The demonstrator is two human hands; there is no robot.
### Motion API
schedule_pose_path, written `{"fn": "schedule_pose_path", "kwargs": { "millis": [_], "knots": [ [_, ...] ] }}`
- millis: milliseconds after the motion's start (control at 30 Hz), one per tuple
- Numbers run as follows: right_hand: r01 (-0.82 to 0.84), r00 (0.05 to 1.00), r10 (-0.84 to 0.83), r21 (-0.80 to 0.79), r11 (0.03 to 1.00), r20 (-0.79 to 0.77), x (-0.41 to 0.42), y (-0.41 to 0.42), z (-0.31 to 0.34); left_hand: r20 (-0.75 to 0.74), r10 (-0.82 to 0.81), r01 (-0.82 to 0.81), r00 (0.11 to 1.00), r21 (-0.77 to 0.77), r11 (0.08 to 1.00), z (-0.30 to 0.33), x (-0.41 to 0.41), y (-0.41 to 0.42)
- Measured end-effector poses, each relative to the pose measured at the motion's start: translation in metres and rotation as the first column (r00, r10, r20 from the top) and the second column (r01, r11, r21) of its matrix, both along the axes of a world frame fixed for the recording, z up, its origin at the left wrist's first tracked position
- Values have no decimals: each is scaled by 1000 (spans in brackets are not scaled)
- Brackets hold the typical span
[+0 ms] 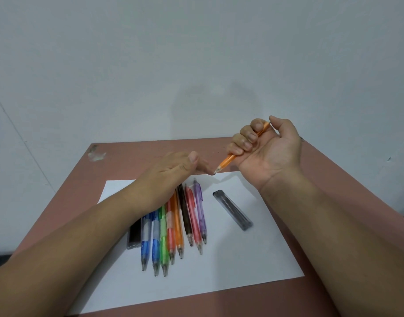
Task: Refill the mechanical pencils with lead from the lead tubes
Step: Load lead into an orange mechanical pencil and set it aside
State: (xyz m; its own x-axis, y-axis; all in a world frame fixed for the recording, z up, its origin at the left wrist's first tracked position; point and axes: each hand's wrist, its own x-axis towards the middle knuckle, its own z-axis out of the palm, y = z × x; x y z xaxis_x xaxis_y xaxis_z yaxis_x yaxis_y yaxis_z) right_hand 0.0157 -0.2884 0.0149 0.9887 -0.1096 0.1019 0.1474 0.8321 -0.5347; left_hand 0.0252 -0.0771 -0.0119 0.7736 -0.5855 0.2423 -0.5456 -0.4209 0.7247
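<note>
Pinkish-brown worktop (132,156) against a plain pale wall (196,53); chipped patch near far left corner. White sheet of paper (253,259) laid across the middle, carrying everything else.

On the paper: row of mechanical pencils (180,225) side by side, tips toward the viewer — two blue, green, two orange, dark brown, red, purple. Lead tube (232,210), grey and see-through, lying at a slant just right of the row, apart from it. Second dark tube (134,234) at the row's left edge, touching the first blue pencil, partly on the paper edge.

Bare paper to the right of the slanted tube and in front of the pencil tips; bare worktop strip beyond the paper's far edge.

Right hand (265,145) raised above the far right of the paper, palm toward the viewer, fingers curled round an orange pencil (228,161), tip slanting down-left. Left hand (173,165) over the far ends of the row, thumb up, index finger reaching to that tip, apparently touching it; remaining fingers hidden behind the hand, so grip not clear.

Upper ends of several pencils covered by the left forearm. Worktop's near corners cut off by the frame and both forearms.
</note>
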Motion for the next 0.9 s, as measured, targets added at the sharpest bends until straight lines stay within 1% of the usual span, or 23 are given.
{"fn": "schedule_pose_path", "kwargs": {
  "millis": [200, 267, 400, 533, 633, 767, 900],
  "knots": [
    [0, 1000, 0, -5, 1000, -10, -1, 2, 0, 16, -19, 19, 1000, -25, 999, 1, 0, 0],
    [-1, 1000, 0, -5, 1000, -10, -1, 2, 1, 5, -16, 16, 1000, -11, 1000, 2, -1, -1],
    [1, 1000, -1, -7, 1000, -11, -1, 1, 0, -18, -32, 31, 999, -53, 998, 3, -4, -1],
    [10, 1000, -10, -8, 1000, 1, -1, 1, 0, -15, -17, 17, 1000, -16, 1000, 0, -1, 1],
    [18, 1000, -18, -16, 1000, 0, -2, 2, 1, -36, -11, 10, 999, -20, 1000, -2, 3, 2],
    [23, 999, -24, -29, 999, -22, -2, 2, 1, 18, -5, 4, 1000, 40, 999, -3, 2, 1],
    [17, 1000, -17, -26, 1000, -26, -2, 1, 0, 24, -3, 2, 1000, 49, 999, -4, 4, 1]
  ]
}}
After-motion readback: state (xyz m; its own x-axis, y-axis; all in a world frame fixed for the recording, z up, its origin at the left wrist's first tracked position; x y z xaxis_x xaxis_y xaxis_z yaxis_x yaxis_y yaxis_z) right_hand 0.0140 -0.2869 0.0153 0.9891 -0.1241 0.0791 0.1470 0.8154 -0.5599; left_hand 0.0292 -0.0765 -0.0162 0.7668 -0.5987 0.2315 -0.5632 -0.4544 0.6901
